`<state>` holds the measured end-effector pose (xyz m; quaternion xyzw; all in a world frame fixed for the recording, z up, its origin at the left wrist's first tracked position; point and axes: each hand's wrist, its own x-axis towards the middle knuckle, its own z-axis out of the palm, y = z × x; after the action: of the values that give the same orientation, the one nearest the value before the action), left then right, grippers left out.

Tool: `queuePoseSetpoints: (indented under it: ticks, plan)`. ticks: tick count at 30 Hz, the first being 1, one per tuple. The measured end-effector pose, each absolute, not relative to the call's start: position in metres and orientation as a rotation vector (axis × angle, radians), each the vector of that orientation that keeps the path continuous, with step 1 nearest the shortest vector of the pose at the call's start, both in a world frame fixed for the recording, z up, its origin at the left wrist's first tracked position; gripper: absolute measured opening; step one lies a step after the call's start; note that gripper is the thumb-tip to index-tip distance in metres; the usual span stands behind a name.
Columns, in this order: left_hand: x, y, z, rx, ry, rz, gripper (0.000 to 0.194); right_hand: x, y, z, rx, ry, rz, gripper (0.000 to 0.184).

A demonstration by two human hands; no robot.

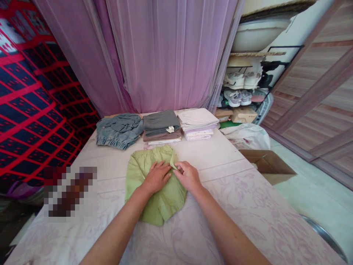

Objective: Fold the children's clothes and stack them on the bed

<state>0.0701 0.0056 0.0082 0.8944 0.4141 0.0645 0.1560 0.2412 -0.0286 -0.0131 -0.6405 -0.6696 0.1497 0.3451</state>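
Observation:
Green shorts point(162, 209) lie on the covered table in front of me, waistband away from me and leg openings toward me. My left hand point(157, 177) rests flat on the middle of them, fingers spread. At the right edge, just below the waistband, my right hand point(188, 176) pinches the fabric, and that edge is lifted and turned inward a little. Behind the shorts sit crumpled denim shorts point(120, 130), a stack of dark folded clothes point(161, 125) with a white tag, and a stack of pale folded clothes point(197, 121).
A patterned tablecloth point(231, 206) covers the table. Purple curtains point(171, 55) hang behind it. To the right stand a shoe rack with sneakers point(237, 97) and an open cardboard box point(264, 165) on the floor. Red-and-black checked cloth point(35, 92) is at left. A blurred patch hides something on the table's left.

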Motion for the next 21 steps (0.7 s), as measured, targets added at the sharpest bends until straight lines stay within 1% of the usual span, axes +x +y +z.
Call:
queuePoseSetpoints:
  ticks: [6, 13, 15, 17, 21]
  plan:
    - [0.065, 0.022, 0.012, 2.429, 1.300, 0.437, 0.049, 0.232, -0.037, -0.009, -1.735, -1.964, 0.275, 0.017]
    - [0.082, 0.041, 0.012, 2.560, 1.391, 0.277, 0.041, 0.230, -0.039, -0.013, -1.695, -2.084, 0.214, 0.020]
    - [0.083, 0.045, 0.009, 2.587, 1.430, 0.198, 0.040, 0.236, -0.037, -0.014, -1.634, -2.088, 0.276, 0.021]
    - [0.084, 0.046, 0.009, 2.597, 1.452, 0.143, 0.039, 0.244, -0.035, -0.015, -1.569, -2.040, 0.418, 0.023]
    - [0.092, 0.043, 0.013, 2.646, 1.426, 0.206, 0.035, 0.261, -0.031, -0.015, -1.460, -1.952, 0.682, 0.023]
